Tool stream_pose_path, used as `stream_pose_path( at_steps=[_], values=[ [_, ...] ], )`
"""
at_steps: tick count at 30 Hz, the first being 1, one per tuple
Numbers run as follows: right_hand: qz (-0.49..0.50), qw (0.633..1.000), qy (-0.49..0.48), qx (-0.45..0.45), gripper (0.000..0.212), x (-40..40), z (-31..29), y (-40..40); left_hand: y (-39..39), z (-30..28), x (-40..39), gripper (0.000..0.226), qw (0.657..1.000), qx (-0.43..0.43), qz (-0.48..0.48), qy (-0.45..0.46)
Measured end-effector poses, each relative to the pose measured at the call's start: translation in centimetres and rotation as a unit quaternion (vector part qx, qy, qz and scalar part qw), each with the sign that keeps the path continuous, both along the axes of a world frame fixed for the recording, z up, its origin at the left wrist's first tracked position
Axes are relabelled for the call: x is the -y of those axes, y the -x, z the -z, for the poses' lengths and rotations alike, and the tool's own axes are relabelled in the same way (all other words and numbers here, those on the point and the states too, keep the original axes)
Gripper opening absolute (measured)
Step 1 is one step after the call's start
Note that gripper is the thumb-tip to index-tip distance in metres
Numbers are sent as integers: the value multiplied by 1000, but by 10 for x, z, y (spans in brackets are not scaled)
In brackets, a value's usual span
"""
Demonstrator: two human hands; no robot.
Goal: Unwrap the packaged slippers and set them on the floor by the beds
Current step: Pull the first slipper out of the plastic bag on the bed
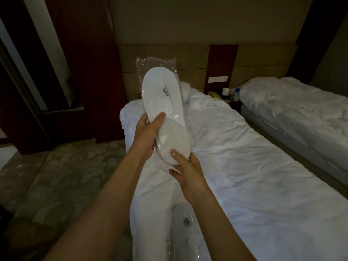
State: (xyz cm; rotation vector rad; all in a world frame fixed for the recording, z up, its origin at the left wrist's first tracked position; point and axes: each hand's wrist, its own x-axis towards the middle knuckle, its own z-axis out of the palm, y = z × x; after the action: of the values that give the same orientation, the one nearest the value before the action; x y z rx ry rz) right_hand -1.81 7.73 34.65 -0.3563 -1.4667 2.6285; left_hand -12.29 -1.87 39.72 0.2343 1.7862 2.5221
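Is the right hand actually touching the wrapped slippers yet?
Touching. In the head view, the right hand grips the lower end of the wrapped slippers, thumb pressed on the plastic; the left hand holds the middle.

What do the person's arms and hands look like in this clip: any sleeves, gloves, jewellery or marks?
Both forearms are bare as far as the picture shows: no sleeves in view. The left hand and right hand wear no gloves, and no rings, watch or bracelets show. The nails look short and unpainted, though the light is dim. No tattoos or marks can be made out.
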Motion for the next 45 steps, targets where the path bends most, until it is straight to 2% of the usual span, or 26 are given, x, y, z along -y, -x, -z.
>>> stream_pose_path(
  at_steps=[6,10,13,20,26,33,38,40,43,45],
  values=[
    [-7,997,72,-27,46,-20,17,-4,10,19,-3,52,999,30,-9,13],
    [-49,994,93,-30,47,-32,31,-16,16,26,-5,54,997,75,-15,-6],
    [-62,995,74,-9,49,-40,36,-24,20,29,-6,57,996,85,-23,-4],
    [-100,994,30,35,31,-57,32,-26,24,35,-9,56,996,92,-9,-2],
    [-92,983,-146,64,37,-62,26,-13,26,42,-8,57,995,94,-4,27],
    [-75,958,-269,56,22,-77,22,-16,37,44,2,39,991,110,-75,3],
    [-92,937,-331,59,23,-102,13,-26,40,45,5,7,984,139,-101,-42],
    [-101,934,-337,60,23,-114,10,-32,42,45,8,8,982,147,-112,-38],
    [-128,927,-347,62,18,-132,10,-44,47,44,13,34,977,164,-127,-58],
    [-145,927,-341,66,18,-142,10,-54,49,44,16,40,971,169,-140,-95]
  ],
)
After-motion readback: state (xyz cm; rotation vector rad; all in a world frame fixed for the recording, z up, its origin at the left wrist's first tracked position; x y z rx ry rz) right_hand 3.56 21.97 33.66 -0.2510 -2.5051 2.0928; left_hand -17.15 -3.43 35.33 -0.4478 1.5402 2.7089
